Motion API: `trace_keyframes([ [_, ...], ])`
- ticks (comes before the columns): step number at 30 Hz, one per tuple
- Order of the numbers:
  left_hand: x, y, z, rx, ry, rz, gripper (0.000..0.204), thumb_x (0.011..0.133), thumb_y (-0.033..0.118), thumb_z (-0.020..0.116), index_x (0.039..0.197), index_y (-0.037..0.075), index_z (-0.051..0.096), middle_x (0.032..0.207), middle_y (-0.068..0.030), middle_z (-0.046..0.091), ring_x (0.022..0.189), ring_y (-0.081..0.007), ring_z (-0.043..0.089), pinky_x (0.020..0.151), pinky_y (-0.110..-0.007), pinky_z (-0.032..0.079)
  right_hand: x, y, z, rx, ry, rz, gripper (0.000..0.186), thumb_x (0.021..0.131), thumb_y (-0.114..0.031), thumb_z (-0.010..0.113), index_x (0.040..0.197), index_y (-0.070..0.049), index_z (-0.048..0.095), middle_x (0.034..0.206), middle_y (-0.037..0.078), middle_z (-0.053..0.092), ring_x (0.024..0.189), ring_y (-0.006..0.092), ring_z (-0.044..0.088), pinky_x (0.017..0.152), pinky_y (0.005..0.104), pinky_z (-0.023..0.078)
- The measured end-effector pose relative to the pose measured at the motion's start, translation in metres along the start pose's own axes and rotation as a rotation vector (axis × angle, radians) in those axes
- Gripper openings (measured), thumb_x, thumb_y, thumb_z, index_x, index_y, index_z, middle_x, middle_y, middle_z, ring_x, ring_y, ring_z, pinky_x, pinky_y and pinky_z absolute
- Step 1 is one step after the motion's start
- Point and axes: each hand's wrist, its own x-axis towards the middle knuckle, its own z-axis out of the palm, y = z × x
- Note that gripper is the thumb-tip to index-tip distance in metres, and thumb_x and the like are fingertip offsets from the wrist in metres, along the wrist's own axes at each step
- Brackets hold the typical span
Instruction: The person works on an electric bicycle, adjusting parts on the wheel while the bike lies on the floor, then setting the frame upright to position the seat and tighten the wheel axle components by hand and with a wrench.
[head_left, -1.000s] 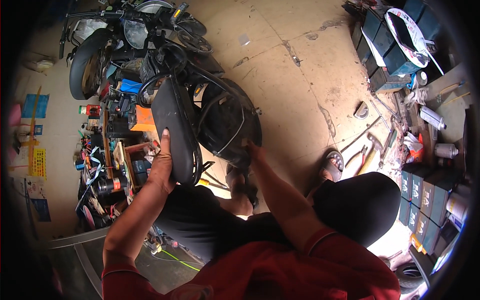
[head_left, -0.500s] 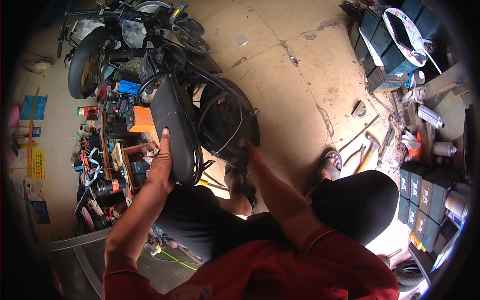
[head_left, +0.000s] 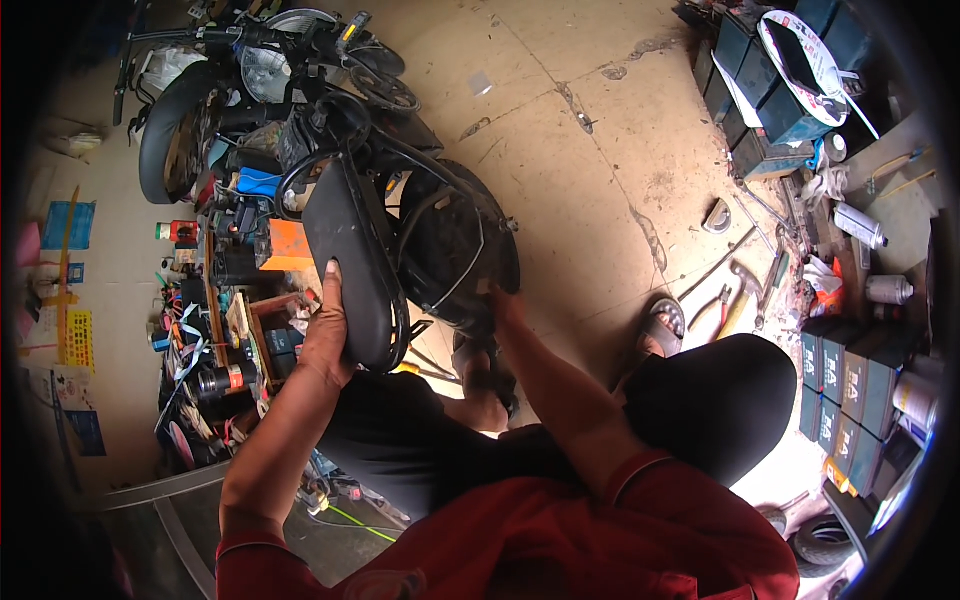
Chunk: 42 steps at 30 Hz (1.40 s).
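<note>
Hands stay where we had them: our left hand (head_left: pixel 327 335) is still spread flat on the black seat (head_left: pixel 350 265); right hand (head_left: pixel 500 300) grips the motorcycle's rear frame (head_left: pixel 455 235).

Dark rectangular boxes (head_left: pixel 850 385) with pale labels, stacked in rows at right edge of floor. More dark blue-black boxes (head_left: pixel 770 110) at top right corner, under a white-rimmed panel. Blue card (head_left: pixel 68 225) and yellow card (head_left: pixel 78 338) on left wall. Orange box (head_left: pixel 287 246) among clutter on low shelf. White spray can (head_left: pixel 858 224), grey can (head_left: pixel 888 290) at right.
</note>
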Motion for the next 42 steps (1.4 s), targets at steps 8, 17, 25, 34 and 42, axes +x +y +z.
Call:
trace_keyframes([
  [8,0.002,-0.007,-0.013,-0.043,0.015,0.007,0.091,0.093,0.081,0.06,0.151,0.011,0.055,0.138,-0.0084,0.068,0.12,-0.026,0.065,0.104,-0.041,0.053,-0.029,-0.027,-0.003,-0.176,-0.028,0.025,0.069,0.087,-0.04,0.08,0.133,0.009,0.065,0.122,0.026,0.073,0.11,0.0368,0.072,0.092,0.045,0.056],
  [17,0.002,-0.006,-0.012,-0.053,0.015,-0.003,0.092,0.092,0.081,0.061,0.15,0.01,0.056,0.136,-0.0095,0.068,0.117,-0.0267,0.066,0.103,-0.042,0.054,-0.019,-0.013,-0.003,-0.143,-0.032,0.048,0.068,0.087,-0.04,0.079,0.132,0.009,0.065,0.121,0.025,0.074,0.109,0.0359,0.072,0.092,0.0444,0.056],
  [25,0.005,-0.002,-0.007,-0.022,-0.014,0.01,0.094,0.092,0.082,0.06,0.151,0.009,0.055,0.139,-0.0101,0.067,0.12,-0.0282,0.065,0.104,-0.043,0.054,0.001,0.009,0.005,-0.11,0.04,0.025,0.06,0.088,-0.043,0.079,0.123,0.005,0.071,0.108,0.02,0.078,0.098,0.034,0.074,0.086,0.0445,0.056],
  [34,-0.001,-0.008,-0.011,-0.037,-0.013,0.011,0.094,0.092,0.082,0.06,0.154,0.013,0.051,0.14,-0.0093,0.066,0.122,-0.0275,0.065,0.104,-0.046,0.054,-0.005,-0.048,-0.02,-0.917,-0.169,-0.096,0.055,0.098,-0.047,0.068,0.13,-0.001,0.07,0.129,0.024,0.071,0.122,0.0394,0.068,0.097,0.0444,0.055],
  [42,0.013,-0.013,-0.022,-0.017,-0.019,-0.031,0.094,0.092,0.082,0.059,0.152,0.011,0.053,0.138,-0.0104,0.067,0.121,-0.0276,0.065,0.104,-0.043,0.055,0.041,-0.162,-0.024,-0.296,-0.199,-0.595,0.043,0.102,-0.024,0.061,0.136,0.001,0.067,0.124,0.026,0.073,0.115,0.0418,0.07,0.101,0.0444,0.054],
])
